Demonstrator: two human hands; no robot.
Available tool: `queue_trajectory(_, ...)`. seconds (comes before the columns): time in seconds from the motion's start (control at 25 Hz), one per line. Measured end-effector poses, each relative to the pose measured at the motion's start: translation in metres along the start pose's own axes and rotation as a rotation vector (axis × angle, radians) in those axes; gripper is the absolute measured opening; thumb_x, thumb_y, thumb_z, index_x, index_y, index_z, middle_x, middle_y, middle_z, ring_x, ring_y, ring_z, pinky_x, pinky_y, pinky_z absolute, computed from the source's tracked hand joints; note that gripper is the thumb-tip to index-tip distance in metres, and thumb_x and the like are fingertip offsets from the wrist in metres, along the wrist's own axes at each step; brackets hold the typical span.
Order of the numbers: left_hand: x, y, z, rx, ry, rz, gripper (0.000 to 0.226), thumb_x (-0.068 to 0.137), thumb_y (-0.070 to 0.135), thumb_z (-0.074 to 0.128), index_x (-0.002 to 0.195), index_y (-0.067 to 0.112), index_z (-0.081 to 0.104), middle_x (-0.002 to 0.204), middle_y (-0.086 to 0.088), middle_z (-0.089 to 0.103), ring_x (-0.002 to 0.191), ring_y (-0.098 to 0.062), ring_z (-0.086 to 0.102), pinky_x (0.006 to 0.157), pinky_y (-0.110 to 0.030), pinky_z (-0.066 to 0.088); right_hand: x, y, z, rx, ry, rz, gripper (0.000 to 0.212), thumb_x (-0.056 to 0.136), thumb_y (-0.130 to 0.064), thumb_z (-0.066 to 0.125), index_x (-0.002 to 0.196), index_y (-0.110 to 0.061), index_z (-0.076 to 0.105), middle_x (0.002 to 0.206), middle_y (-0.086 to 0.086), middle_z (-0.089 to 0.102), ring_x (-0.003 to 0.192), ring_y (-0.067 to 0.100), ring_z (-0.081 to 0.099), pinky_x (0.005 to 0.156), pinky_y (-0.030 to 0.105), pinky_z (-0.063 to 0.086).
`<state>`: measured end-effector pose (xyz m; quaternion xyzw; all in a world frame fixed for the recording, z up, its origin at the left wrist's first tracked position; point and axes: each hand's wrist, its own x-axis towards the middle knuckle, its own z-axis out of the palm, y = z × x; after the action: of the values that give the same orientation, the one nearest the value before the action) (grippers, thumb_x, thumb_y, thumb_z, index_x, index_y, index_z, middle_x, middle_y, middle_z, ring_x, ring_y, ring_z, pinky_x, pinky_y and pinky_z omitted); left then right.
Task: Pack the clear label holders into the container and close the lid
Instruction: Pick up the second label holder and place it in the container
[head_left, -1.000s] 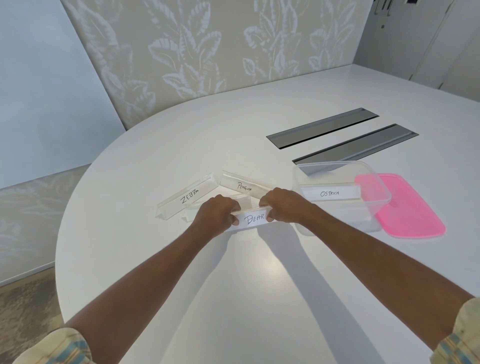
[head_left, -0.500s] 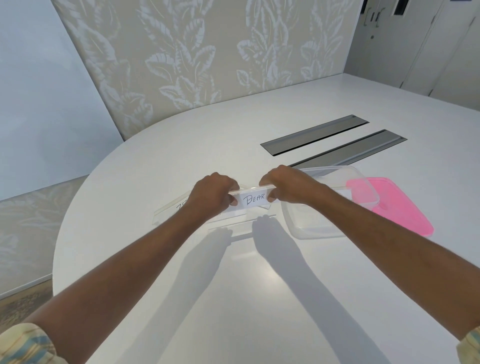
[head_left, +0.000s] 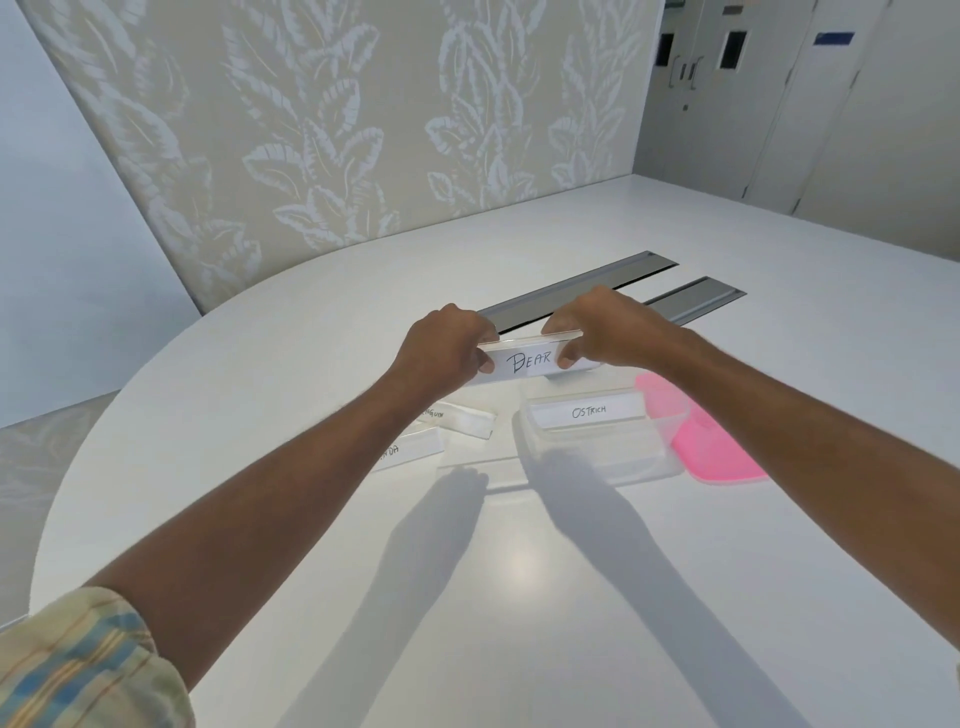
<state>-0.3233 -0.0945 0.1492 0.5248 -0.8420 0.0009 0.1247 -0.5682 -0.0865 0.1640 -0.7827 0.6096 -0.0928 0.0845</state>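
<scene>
Lower left of frame: striped sleeve (head_left: 78, 660), forearms reaching up-frame over white table (head_left: 519, 597). Left of centre, flat on the table: two clear label holders, near one (head_left: 410, 451) part hidden by forearm, next one (head_left: 465, 418) lettered "…NGUIN". Right of centre: clear container (head_left: 597, 457), lid off, "OSTRICH" holder (head_left: 589, 411) upright inside. Pink lid (head_left: 711, 447) touching container's right side. Centre, raised off the table: "BEAR" holder (head_left: 527, 361), pinched at its ends by left hand (head_left: 447, 348) and right hand (head_left: 597, 327). Beyond: two grey cable slots (head_left: 623, 288).
</scene>
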Motion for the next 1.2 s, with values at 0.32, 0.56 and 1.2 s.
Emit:
queue_trajectory(0.32,0.03,0.046,0.032,-0.038,-0.004,0.059,0.037,0.089,0.012,0.072,0.121,0.029,0.075,0.113,0.003,0.077,0.11,-0.027,0.067,0.075,-0.031,0.044,-0.017,0.057,-0.006,0.008,-0.01,0.05,0.039,0.076,-0.011,0.088,0.111,-0.025,0.081,0.093,-0.004,0.079,0.079,0.015,0.069,0.07,0.033,0.058)
queue_trajectory(0.56,0.048,0.067,0.06,-0.042,-0.049,0.07,0.037,0.091,0.02,0.074,0.127,0.026,0.072,0.121,-0.003,0.074,0.113,-0.03,0.068,0.076,-0.03,0.043,-0.018,0.092,0.007,-0.027,-0.053,0.078,0.031,0.077,-0.013,0.089,0.105,-0.022,0.08,0.095,0.0,0.078,0.085,0.024,0.071,0.076,0.041,0.06)
queue_trajectory(1.2,0.058,0.087,0.099,0.007,-0.135,0.16,0.037,0.088,0.003,0.062,0.119,0.019,0.072,0.112,-0.002,0.077,0.111,-0.029,0.064,0.084,-0.036,0.05,-0.018,0.119,0.066,-0.062,-0.165,0.102,0.029,0.086,-0.011,0.083,0.114,-0.014,0.078,0.108,0.001,0.08,0.102,0.022,0.074,0.09,0.04,0.06)
